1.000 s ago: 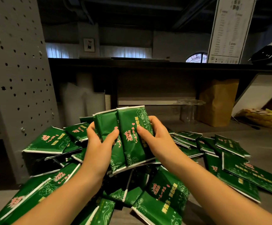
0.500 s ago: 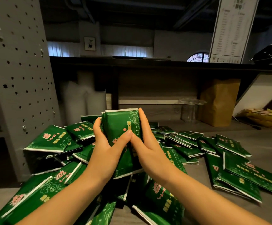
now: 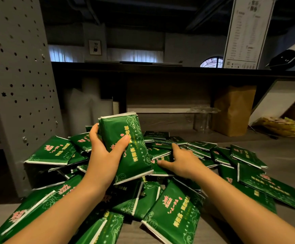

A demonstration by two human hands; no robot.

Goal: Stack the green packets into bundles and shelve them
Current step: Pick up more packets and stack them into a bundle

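Note:
My left hand [image 3: 104, 154] grips a small bundle of green packets [image 3: 131, 143], held upright and tilted above the heap, with the thumb across its printed front. My right hand [image 3: 182, 161] is off the bundle. It lies with spread fingers on a loose green packet [image 3: 160, 170] in the heap, just right of the bundle. Several more green packets [image 3: 176, 213] with pink and yellow print lie scattered over the grey table [image 3: 287, 155], left, right and in front of my arms.
A perforated grey post [image 3: 20, 85] stands at the left. A dark shelf [image 3: 160, 67] runs across the back; under it are a brown paper bag [image 3: 234, 110], clear plastic cups [image 3: 202, 118] and a heap of yellow packets [image 3: 284, 125].
Both hands had pressed the packets together into one bundle. Now my right hand has let go and dropped to the heap on the right, while my left hand alone keeps the bundle.

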